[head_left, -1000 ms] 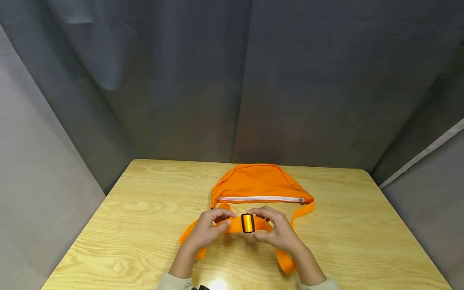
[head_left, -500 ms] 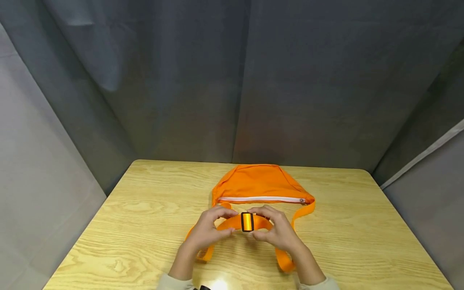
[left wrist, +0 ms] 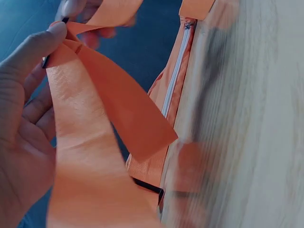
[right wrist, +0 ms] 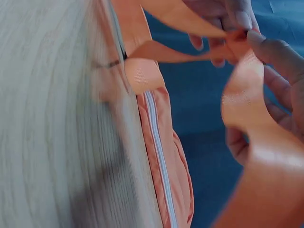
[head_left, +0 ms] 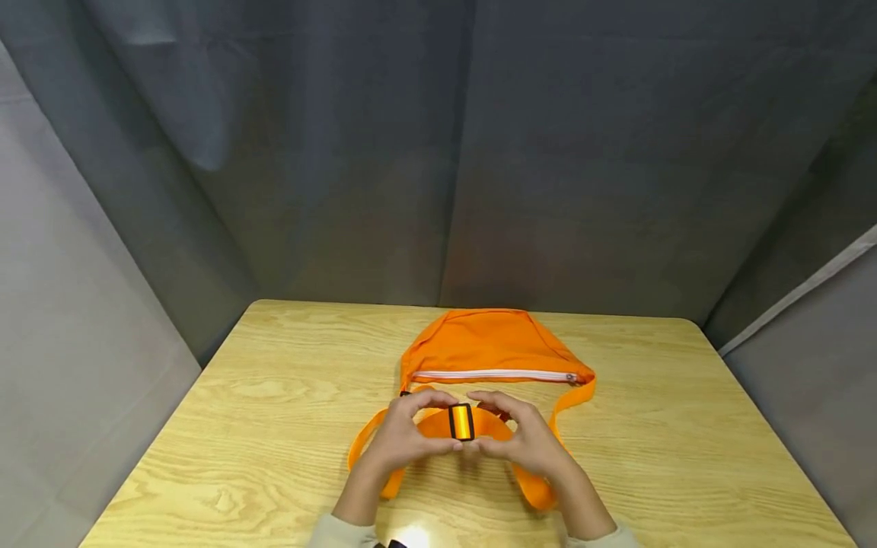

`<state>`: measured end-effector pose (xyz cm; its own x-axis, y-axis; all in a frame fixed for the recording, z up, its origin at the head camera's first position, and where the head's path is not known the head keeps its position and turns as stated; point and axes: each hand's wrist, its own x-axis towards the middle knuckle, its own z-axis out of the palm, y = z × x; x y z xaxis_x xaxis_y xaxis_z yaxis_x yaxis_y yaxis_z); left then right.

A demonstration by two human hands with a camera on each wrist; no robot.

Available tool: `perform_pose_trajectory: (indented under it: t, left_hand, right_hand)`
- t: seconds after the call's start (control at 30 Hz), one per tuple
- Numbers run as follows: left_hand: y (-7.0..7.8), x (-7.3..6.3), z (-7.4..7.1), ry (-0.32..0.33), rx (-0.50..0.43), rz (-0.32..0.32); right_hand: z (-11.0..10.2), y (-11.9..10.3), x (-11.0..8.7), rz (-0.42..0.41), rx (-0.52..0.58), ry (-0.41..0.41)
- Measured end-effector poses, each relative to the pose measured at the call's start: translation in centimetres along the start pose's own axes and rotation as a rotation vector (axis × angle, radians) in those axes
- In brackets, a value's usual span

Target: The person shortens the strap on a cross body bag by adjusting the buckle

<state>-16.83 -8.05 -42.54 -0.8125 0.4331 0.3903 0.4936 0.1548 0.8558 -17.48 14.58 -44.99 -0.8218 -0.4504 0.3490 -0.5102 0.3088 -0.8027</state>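
An orange waist bag (head_left: 493,342) with a white zipper (head_left: 493,375) lies on the table, its orange strap (head_left: 437,424) looped toward me. A black slider buckle (head_left: 462,422) sits on the raised strap, between both hands. My left hand (head_left: 400,438) pinches the slider at its left side, thumb below and fingers above. My right hand (head_left: 524,434) pinches the strap right at the slider's other side. In the left wrist view the thumb of the left hand (left wrist: 21,90) presses the webbing over the slider, and a square-cut strap end (left wrist: 137,128) hangs down.
The wooden table (head_left: 274,396) carries the bag near its back edge. Dark grey curtains (head_left: 342,190) rise behind the table, with lighter panels (head_left: 75,304) at the sides. A dark buckle (head_left: 405,393) shows at the bag's left corner.
My left hand has moved right along the strap to the slider, which has shifted slightly left and tilted. The right hand keeps its place, and the bag lies where it was.
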Motion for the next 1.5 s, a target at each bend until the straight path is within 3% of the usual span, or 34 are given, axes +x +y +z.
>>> perform_pose_trajectory:
  t: [0.17,0.33,0.6,0.73,0.9,1.07,1.27,1.37,1.5]
  left_hand:
    - [-0.1,0.1,-0.2,0.034,0.041,0.086]
    - [-0.3,0.1,-0.3,0.039,0.05,0.125]
    - [-3.1,0.1,0.1,0.046,0.079,0.083]
    - [-3.5,0.2,0.2,0.038,0.088,0.118]
    - [-3.7,0.2,0.3,0.026,0.098,0.141]
    - [-3.6,0.2,0.2,0.048,0.097,0.146]
    - [-3.0,0.2,0.2,0.052,0.075,0.083]
    - [-2.4,0.1,0.2,0.045,0.062,0.074]
    - [-0.7,0.1,0.1,0.037,0.038,0.119]
  right_hand:
    - [-1.4,0.9,-0.6,0.16,0.22,-0.048]
    - [-1.7,0.9,-0.7,0.223,0.291,-0.012]
    - [-1.4,0.6,-0.3,0.225,0.391,0.034]
    - [-0.7,0.5,0.1,0.19,0.442,0.032]
    - [-0.3,0.5,0.5,0.179,0.425,-0.006]
    - [-1.2,0.7,0.0,0.218,0.336,-0.074]
    - [-2.1,1.4,-0.5,0.249,0.219,-0.129]
    - [-2.0,1.5,-0.5,0.223,0.212,-0.131]
    - [-1.9,1.4,-0.4,0.2,0.237,-0.119]
